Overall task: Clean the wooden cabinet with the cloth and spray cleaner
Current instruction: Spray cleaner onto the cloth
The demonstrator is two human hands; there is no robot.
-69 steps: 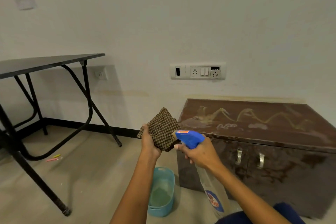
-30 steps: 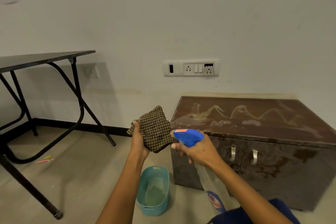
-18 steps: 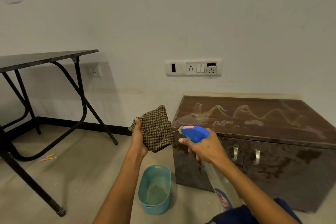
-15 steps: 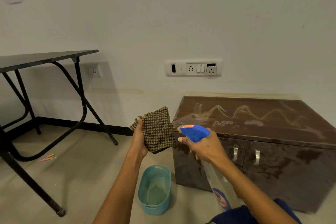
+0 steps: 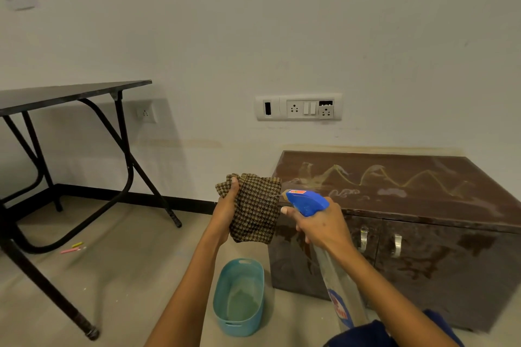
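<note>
Two hands are raised off the left front corner of the dark brown wooden two-door cabinet (image 5: 400, 205), and both are occupied. Nearest me, on the floor just beside the cabinet's left end, sits the teal oval plastic tub (image 5: 235, 328), untouched. Above it the right hand (image 5: 321, 227) is wrapped round the neck of the clear spray bottle with the blue trigger head (image 5: 307, 201), forefinger laid along the trigger. The bottle's body slants down across the cabinet's left door. The left hand (image 5: 227, 207) grips the brown-and-black checked cloth (image 5: 256, 211) just left of that corner.

What has changed in the last second is the cloth. It was held as a diamond, one corner up. Now the left hand has gathered it, thumb over the bunched top, so it hangs as a squarer pad facing the nozzle. The nozzle tip has closed in on the cloth's right edge, touching or nearly; I cannot tell which. I see no mist, so I cannot say whether the trigger has been pulled.

I read this as wetting the cloth before wiping. Beyond the hands, the cabinet's top carries pale zigzag streaks and smears, not yet wiped, so the real cleaning lies ahead. On the wall above the cabinet's back edge is the white switch-and-socket panel (image 5: 298, 107).
</note>
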